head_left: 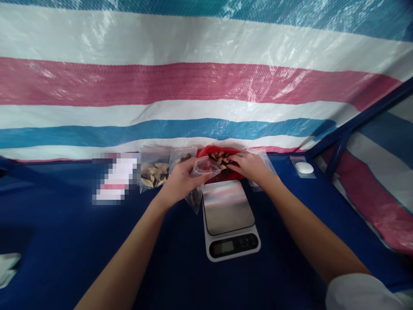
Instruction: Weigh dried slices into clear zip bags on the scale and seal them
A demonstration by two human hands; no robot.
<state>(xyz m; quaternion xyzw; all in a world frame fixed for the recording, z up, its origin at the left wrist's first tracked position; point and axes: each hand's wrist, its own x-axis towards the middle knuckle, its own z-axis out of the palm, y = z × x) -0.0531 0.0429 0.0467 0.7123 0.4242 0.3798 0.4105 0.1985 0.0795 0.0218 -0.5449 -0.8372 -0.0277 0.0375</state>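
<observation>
My left hand (pixel 183 176) is closed on a clear zip bag (pixel 206 165), whose mouth gapes toward the right. Some dark content shows low in this bag, too unclear to name. Just beyond it lies an open red plastic bag (pixel 203 151) with a heap of dried brown slices (pixel 219 158) in it. The fingers of my right hand (pixel 250 165) are bent together at the right side of that heap, pinching at the slices; the fingertips are partly hidden. In front of both hands stands a white kitchen scale (pixel 229 209) with a bare metal plate.
Left of my hands is a clear bag of pale dried pieces (pixel 155 174), with another clear bag (pixel 183 154) beside it. A blurred-out paper (pixel 118 176) lies farther left. A white oval object (pixel 304 168) sits right on the blue table (pixel 64 232). Striped plastic sheeting (pixel 193 84) hangs behind.
</observation>
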